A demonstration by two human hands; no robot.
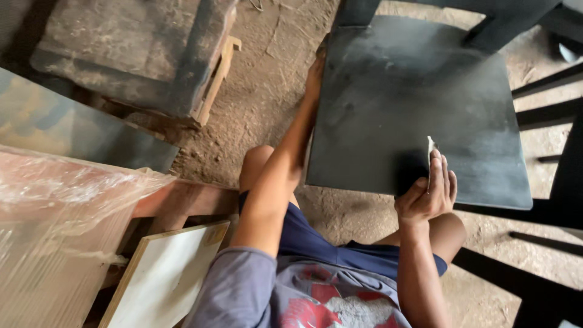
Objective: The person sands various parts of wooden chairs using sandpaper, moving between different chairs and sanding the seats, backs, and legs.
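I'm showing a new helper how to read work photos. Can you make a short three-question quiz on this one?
1. True or false: the right hand holds a small pale piece against the black chair seat.
2. Where does the left hand rest? A) on the seat's far left edge B) on the pale board C) on the plastic wrap
3. What kind of ground is under the chair?

Key: 1 true; 2 A; 3 bare dirt with bits of straw.
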